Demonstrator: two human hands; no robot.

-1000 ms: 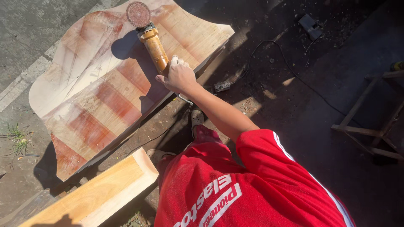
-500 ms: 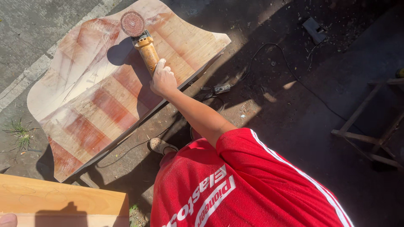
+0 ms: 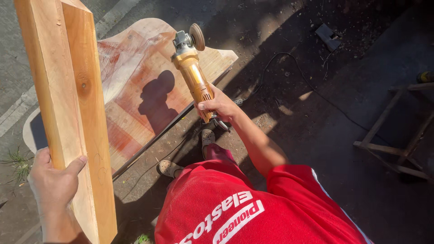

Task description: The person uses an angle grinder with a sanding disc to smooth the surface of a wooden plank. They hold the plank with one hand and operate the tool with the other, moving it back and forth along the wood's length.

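1. The left hand (image 3: 54,180) closes its grip around the lower edge of a long pale timber beam (image 3: 68,90), thumb across the front face. The beam stands nearly upright at the left of the view, in front of the shaped board.
2. The right hand (image 3: 217,106) holds the gold body of an angle grinder (image 3: 192,68), fingers wrapped round its rear end. The sanding disc (image 3: 196,36) points away from the person, over the far edge of the board. Whether it touches the wood cannot be told.
3. The wide shaped board (image 3: 135,90), streaked red and pale, lies flat on the ground under both tools, with a shadow falling across its middle.
4. A black cable (image 3: 294,72) runs over the dirt to the right of the board, and a sandalled foot (image 3: 169,168) stands near the board's lower edge. A bare wooden frame (image 3: 393,144) sits well apart at the right.
5. Handling this well probably means keeping the disc turned away from the beam and from the cable. With only one hand on each, a firm wrist on the grinder matters most.
6. The beam looks heavy for one hand, so resting its foot on the ground would likely steady it.
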